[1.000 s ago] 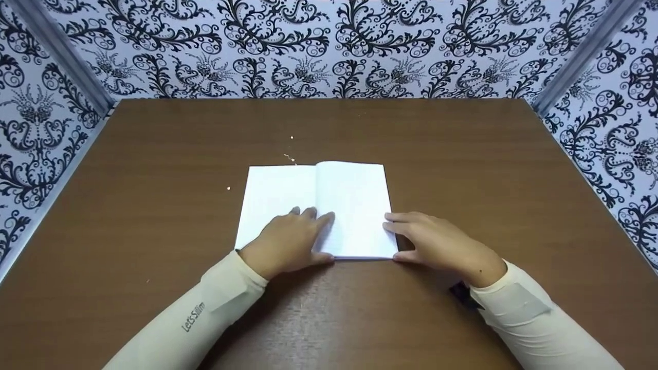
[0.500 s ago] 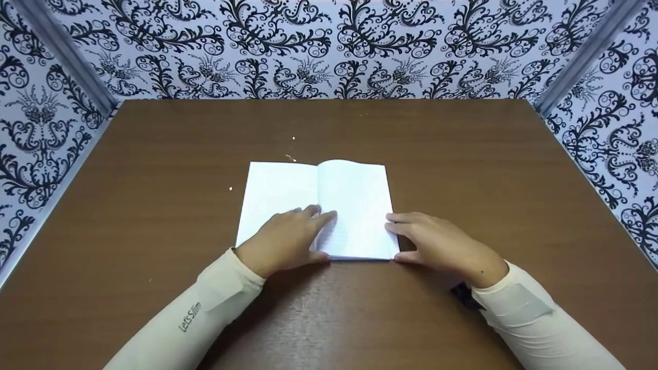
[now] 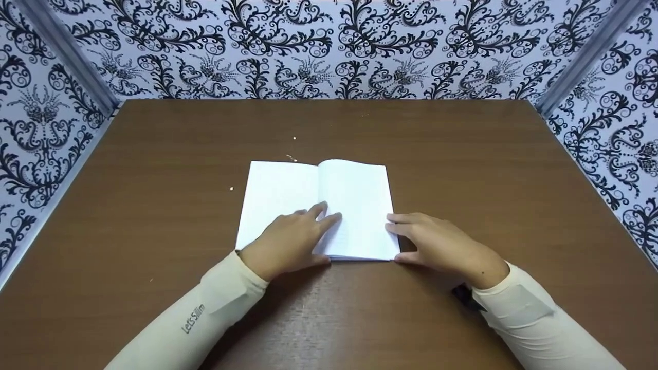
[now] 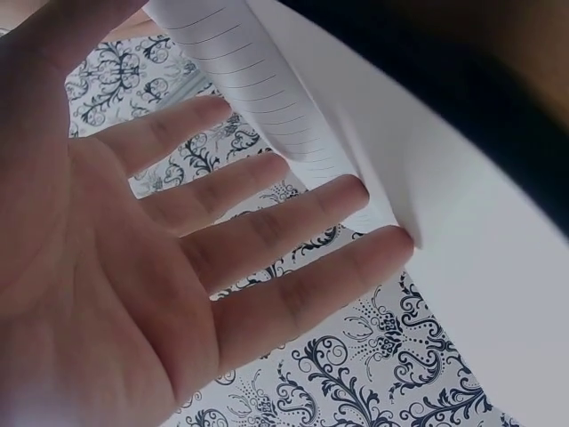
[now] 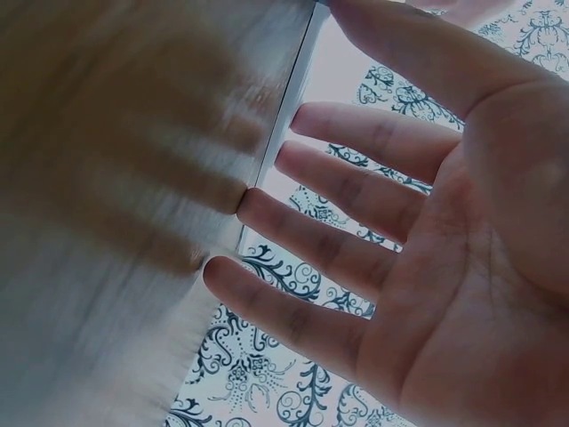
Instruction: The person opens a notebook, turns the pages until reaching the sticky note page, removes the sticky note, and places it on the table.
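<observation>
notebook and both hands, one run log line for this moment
notebook: open on table | left hand: over left page, reaching the fold | right hand: at right edge

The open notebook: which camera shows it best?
The head view: both pages of the notebook appear, though the left hand covers part. The left wrist shows lined paper close up, cropped; right wrist, little beyond an edge.
</observation>
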`<state>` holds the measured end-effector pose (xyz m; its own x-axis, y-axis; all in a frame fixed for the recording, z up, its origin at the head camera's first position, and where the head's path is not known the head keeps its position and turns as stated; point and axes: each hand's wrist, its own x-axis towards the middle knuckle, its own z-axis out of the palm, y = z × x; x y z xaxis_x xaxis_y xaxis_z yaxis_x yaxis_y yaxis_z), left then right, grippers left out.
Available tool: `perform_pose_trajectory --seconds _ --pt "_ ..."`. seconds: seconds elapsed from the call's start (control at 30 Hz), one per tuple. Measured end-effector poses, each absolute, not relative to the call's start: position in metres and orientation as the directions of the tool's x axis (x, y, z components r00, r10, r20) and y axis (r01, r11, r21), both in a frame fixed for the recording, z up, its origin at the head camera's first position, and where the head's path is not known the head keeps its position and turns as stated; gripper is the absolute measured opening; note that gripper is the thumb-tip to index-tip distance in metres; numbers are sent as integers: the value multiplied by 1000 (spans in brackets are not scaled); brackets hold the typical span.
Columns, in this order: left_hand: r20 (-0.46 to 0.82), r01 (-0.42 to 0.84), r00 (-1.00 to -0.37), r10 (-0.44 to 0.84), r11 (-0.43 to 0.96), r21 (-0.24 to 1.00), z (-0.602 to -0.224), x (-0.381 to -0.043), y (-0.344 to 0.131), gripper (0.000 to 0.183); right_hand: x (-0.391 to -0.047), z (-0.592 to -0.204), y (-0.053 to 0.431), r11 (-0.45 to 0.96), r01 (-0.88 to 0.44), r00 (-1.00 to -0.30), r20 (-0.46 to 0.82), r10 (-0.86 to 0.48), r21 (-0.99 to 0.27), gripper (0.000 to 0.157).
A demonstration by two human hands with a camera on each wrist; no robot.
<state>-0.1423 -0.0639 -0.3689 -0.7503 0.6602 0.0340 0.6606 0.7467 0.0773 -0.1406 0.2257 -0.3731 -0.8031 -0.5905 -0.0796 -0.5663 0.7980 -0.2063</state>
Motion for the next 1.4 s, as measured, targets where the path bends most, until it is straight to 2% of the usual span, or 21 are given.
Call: perform_pose_trajectory --seconds 0.3,0.63,1.03,1.2,1.4 --pt "58 680 -733 678 726 103 -367 -139 -63 69 -141 -374 227 804 -557 -807 -92 -583 -210 58" --pt "100 699 -715 692 708 99 -367 -137 -69 80 -139 -375 228 795 -572 -801 -70 -595 -201 54" --pt "273 731 -661 699 682 25 -366 -130 -84 76 -139 -373 228 787 -585 -794 -60 -605 -199 53" --pt "323 700 -671 668 714 -21 -367 -126 -86 73 -139 -375 229 784 -589 -791 -58 -609 -195 53" --pt "331 635 -714 617 770 -66 -363 -122 -90 65 -140 -374 229 790 -580 -797 -61 -601 -199 55"
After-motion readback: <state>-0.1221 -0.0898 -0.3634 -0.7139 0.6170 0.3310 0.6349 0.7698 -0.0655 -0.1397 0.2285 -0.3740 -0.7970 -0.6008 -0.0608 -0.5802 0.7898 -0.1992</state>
